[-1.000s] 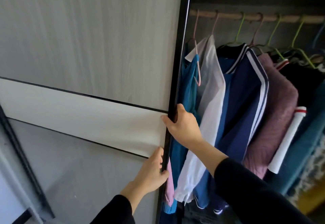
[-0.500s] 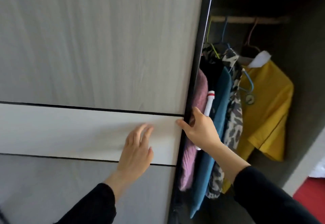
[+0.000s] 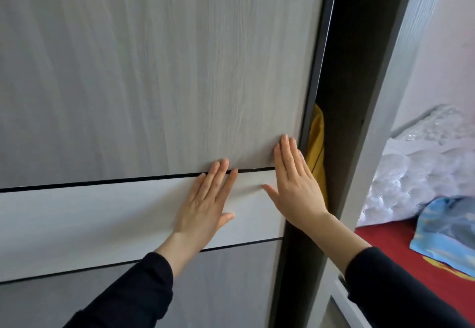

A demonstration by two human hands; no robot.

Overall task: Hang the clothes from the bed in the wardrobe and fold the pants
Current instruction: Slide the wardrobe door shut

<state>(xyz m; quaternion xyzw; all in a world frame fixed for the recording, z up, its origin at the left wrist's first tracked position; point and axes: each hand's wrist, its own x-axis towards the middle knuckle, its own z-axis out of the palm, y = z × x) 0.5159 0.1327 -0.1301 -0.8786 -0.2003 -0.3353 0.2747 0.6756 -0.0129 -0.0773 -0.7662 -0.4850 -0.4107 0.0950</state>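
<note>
The grey wood-grain sliding wardrobe door (image 3: 154, 70) fills most of the view, crossed by a pale band at hand height. My left hand (image 3: 205, 204) presses flat on that band, fingers straight. My right hand (image 3: 295, 186) lies flat on the door close to its dark right edge. Only a narrow dark gap of the wardrobe (image 3: 341, 96) shows beside the door. A sliver of a yellow garment (image 3: 317, 142) hangs in that gap. The other hanging clothes are hidden behind the door.
The wardrobe's grey side post (image 3: 380, 134) stands right of the gap. Beyond it is a bed with a red cover (image 3: 390, 240), a white crinkled bundle (image 3: 416, 173) and a blue patterned cloth (image 3: 447, 227). A pale wall rises at the upper right.
The door has slid right, covering nearly all the hanging clothes. My right hand let go of the door's edge and now lies flat on its face, beside my left hand.
</note>
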